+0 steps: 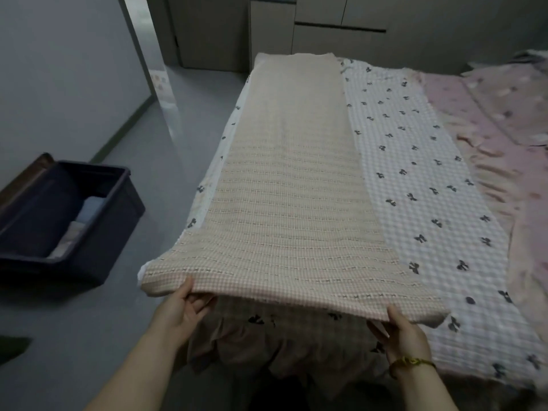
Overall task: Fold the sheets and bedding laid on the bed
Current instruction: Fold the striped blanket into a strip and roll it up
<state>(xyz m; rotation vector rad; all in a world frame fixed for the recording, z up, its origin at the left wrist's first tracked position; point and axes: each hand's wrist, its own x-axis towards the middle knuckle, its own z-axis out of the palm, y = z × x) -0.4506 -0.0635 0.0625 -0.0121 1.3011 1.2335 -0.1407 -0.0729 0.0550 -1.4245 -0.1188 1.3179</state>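
A long beige checked blanket (pixel 293 185), folded into a narrow strip, lies lengthwise along the left side of the bed. My left hand (pixel 184 310) grips its near left corner, thumb on top and fingers underneath. My right hand (pixel 400 327) grips the near right corner the same way, lifting the near edge a little off the bed. Under and to the right of it lies a white waffle sheet with dark bow prints (pixel 415 179). Further right is a pink floral sheet (pixel 489 137).
A dark plastic storage bin (pixel 89 232) with folded cloth inside stands on the grey floor (pixel 166 161) to the left of the bed. Grey cabinets (pixel 326 28) line the far wall. A doorway (pixel 142 37) opens at the back left.
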